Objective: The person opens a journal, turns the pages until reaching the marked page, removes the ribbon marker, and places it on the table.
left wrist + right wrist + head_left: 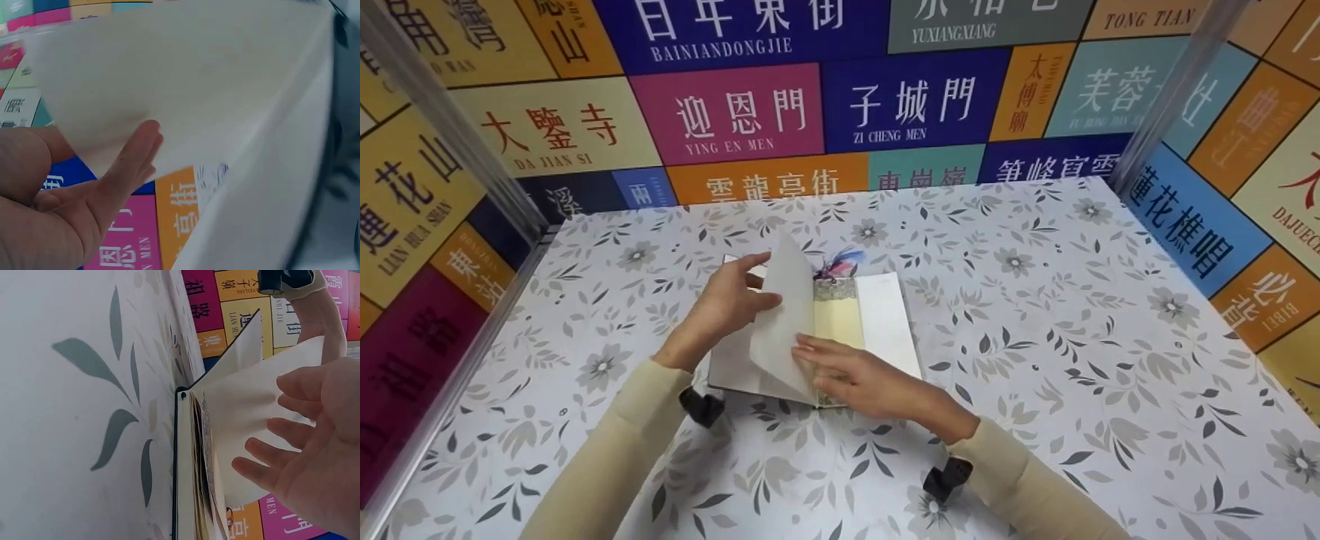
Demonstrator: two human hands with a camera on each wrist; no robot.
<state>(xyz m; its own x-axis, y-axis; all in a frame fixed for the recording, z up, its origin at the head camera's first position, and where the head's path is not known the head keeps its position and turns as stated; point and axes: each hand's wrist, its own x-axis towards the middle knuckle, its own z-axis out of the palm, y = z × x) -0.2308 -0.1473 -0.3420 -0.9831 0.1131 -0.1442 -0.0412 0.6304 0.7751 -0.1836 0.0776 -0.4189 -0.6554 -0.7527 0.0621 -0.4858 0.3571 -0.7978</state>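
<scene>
An open notebook [890, 315] with a dark-edged cover lies on the table, a raised white page [785, 322] standing up near its spine. My left hand [727, 296] holds this page at its outer edge, thumb on one side and fingers on the other; in the left wrist view the fingers [126, 163] lie nearly straight along the paper. From the right, my right hand [862, 375] reaches over the notebook with fingers extended and spread, fingertips at the lower part of the page. Between the leaves shows a pale yellow sheet [838, 319] with a grey lacy strip [836, 289].
A blue and pink feathery piece [846, 262] sticks out at the notebook's top. White cloth with grey flowers and leaves covers the table [1035, 337]. Panels with colourful printed signs [727, 112] stand behind and at both sides. Black wrist devices [947, 480] sit at both cuffs.
</scene>
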